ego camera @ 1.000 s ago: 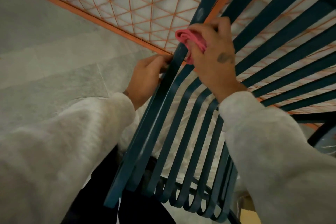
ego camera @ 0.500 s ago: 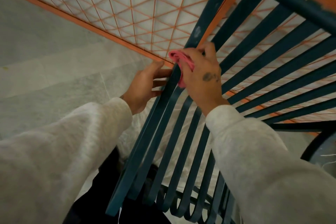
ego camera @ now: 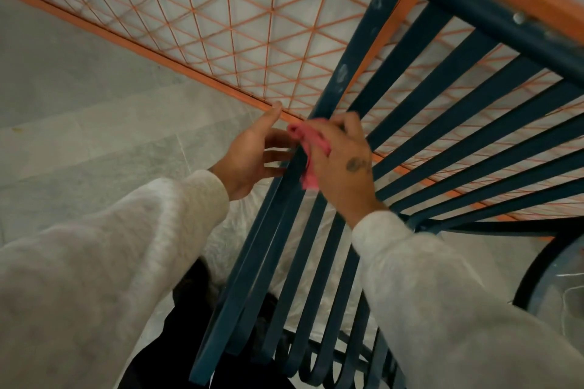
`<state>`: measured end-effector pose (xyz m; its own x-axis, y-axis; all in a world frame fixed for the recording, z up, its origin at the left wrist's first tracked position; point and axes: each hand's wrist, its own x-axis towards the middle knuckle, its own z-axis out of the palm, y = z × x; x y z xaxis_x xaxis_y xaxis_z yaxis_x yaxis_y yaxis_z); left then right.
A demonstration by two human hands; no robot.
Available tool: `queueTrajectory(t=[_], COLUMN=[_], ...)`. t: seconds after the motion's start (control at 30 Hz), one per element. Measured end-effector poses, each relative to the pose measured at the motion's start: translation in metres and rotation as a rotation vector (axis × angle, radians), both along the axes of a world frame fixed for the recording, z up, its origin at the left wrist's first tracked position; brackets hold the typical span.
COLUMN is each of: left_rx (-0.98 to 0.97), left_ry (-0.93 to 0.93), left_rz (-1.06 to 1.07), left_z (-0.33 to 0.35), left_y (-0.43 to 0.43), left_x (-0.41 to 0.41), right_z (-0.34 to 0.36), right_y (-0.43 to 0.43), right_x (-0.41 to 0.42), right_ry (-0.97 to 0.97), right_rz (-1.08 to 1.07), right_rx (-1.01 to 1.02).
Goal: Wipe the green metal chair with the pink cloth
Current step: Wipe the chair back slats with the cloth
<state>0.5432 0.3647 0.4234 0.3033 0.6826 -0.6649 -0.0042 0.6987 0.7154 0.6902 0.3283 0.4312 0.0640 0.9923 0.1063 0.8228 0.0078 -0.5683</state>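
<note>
On chair (ego camera: pixel 420 98) slat, right hand (ego camera: pixel 343 167) gripping pink cloth (ego camera: pixel 311 148)

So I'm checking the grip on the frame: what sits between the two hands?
In the head view, the chair's outer slat runs between the left hand and the right hand, with the pink cloth bunched against it.

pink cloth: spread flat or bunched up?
Bunched. The pink cloth is wadded in the right hand, pressed against a green chair slat, with only a crumpled edge showing past the fingers.
</note>
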Motion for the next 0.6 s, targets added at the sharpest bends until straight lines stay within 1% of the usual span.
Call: queueTrajectory(t=[0.07,0.1,0.17,0.23,0.3,0.37,0.4,0.47,0.53,0.6], left_rx=[-0.001,0.003,0.022,0.030,0.023,0.052,0.082,0.141,0.195,0.202], left_ry=[0.008,0.015,0.021,0.022,0.030,0.037,0.038,0.023,0.003,0.007], left_rz=[-0.002,0.001,-0.009,-0.026,-0.029,-0.040,-0.034,-0.003,0.013,0.056], left_z=[-0.001,-0.002,-0.001,-0.001,0.002,0.004,0.005,0.008,0.012,0.018], left_y=[0.001,0.001,0.001,0.000,0.000,0.005,0.010,0.019,0.030,0.039], left_x=[0.000,0.000,0.001,0.002,0.003,0.005,0.008,0.013,0.021,0.028], right_z=[-0.003,-0.008,-0.019,-0.026,-0.027,-0.017,-0.010,0.011,0.034,0.055], right_y=[0.010,0.006,-0.015,-0.045,-0.066,-0.063,-0.056,-0.034,-0.004,0.023], right_x=[0.001,-0.002,-0.012,-0.022,-0.028,-0.024,-0.019,-0.006,0.009,0.018], right_ry=[0.039,0.046,0.085,0.170,0.216,0.255,0.271,0.284,0.267,0.240], right_rz=[-0.092,-0.128,-0.152,-0.097,-0.060,-0.103,-0.136,-0.208,-0.263,-0.239], right_rx=[0.123,0.130,0.066,-0.031,-0.150,-0.269,-0.285,-0.215,-0.076,0.075])
